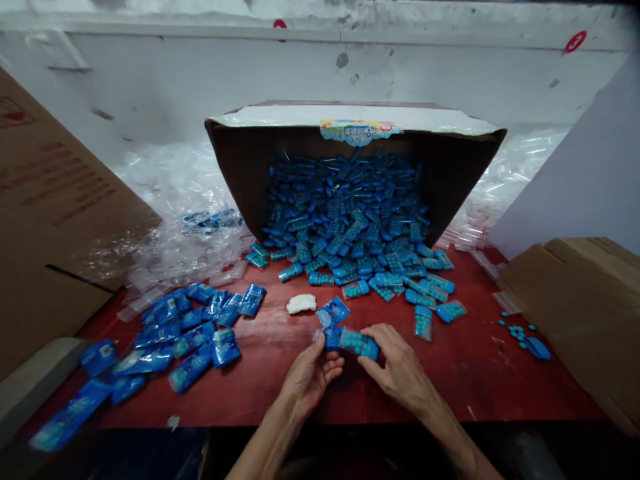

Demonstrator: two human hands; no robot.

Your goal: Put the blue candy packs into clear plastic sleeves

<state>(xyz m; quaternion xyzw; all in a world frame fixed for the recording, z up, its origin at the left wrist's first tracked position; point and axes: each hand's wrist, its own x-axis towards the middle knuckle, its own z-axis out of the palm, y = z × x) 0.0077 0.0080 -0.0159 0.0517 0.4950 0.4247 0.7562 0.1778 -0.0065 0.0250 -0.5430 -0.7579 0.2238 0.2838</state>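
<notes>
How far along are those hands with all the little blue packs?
The shiny blue printed packets at left look done. The left hand holds a blue printed wrapper against a clear, blue-capped box of turquoise balls in the right hand. Much seems left: a heap of similar boxes spills from the brown cardboard carton.

Blue-capped container (360, 344) of turquoise balls
</notes>
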